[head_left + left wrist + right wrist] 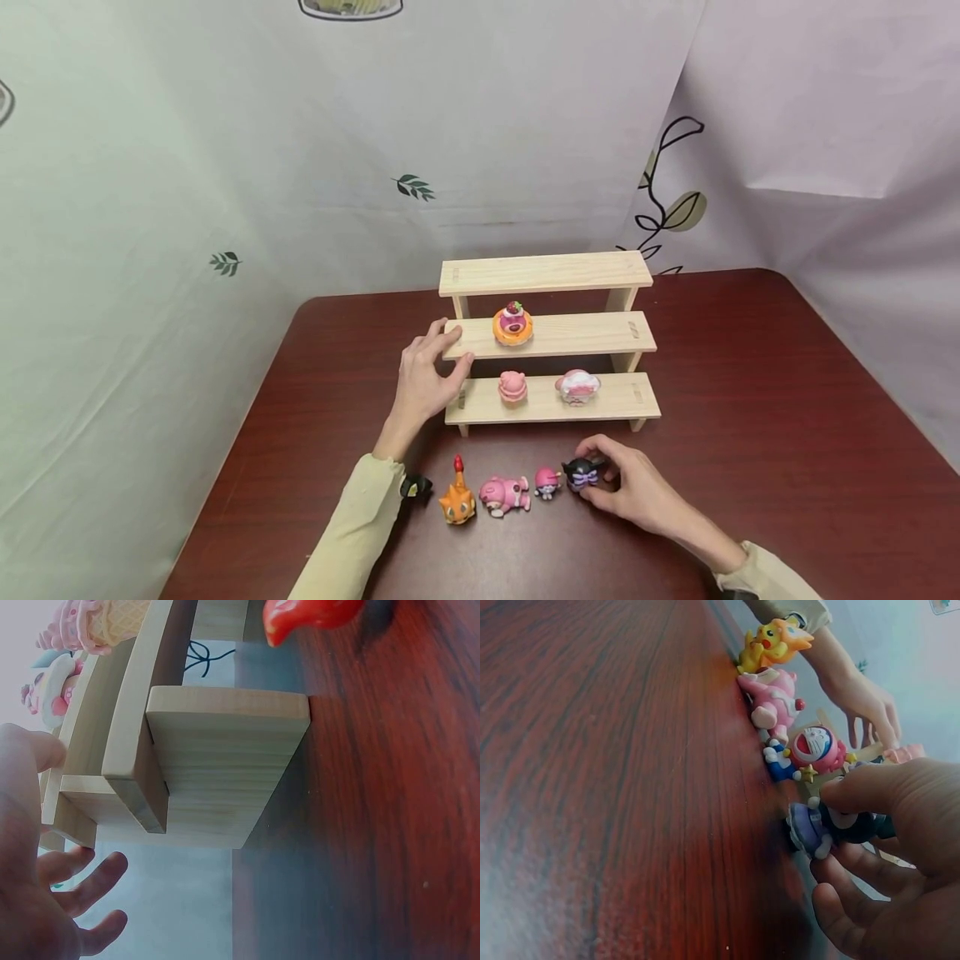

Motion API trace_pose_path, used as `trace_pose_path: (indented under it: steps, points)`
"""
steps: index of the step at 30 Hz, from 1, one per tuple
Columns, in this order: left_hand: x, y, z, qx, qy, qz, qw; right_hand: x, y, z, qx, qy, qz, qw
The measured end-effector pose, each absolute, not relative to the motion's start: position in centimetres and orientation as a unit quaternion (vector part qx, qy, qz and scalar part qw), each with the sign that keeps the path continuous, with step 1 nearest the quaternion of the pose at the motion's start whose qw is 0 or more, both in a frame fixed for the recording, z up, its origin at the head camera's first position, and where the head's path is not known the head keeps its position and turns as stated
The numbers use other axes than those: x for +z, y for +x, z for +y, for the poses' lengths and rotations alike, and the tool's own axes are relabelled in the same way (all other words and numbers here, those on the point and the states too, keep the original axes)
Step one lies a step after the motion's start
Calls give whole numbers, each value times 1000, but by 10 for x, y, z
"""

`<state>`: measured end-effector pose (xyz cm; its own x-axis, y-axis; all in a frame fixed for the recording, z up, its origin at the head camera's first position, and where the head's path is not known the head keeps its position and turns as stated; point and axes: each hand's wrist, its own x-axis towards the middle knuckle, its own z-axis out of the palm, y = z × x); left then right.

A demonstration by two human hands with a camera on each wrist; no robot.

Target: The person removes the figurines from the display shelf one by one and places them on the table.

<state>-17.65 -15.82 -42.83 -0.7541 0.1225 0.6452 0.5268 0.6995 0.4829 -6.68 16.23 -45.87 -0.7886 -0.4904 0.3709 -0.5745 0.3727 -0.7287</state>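
Observation:
My right hand (637,490) pinches a small black figurine with a purple bow (582,477) between thumb and fingers. In the right wrist view the figurine (810,831) shows a purple skirt, low by the tabletop. My left hand (429,377) grips the left end of the middle step of a three-step wooden display shelf (577,335); its thumb is at the front edge, and in the left wrist view the other fingers spread past the board end (75,825). Beside the black figurine stands a small figurine with a pink hood (547,481).
On the table (750,400), left of these, are a lying pink figurine (505,495) and an orange figurine with a red-tipped top (457,502). The middle step bears an orange-ringed dessert figure (513,327); the bottom step bears a pink cone figure (513,387) and a white-and-pink figure (577,387).

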Motion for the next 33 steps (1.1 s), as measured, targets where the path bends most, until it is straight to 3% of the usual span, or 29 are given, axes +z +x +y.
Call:
trace_pose_path:
  steps: [8,24,33]
  points:
    - [-429,-176,-159,-344,-183,-873,293,-455,-66,169,457,312,-833,29]
    - [-428,-177,-160,-348,-188,-870,295,-432,-71,189,432,354,-827,70]
    - [-429,-177,-159,-351,-187,-870,292,-398,-95,182,441,361,-812,124]
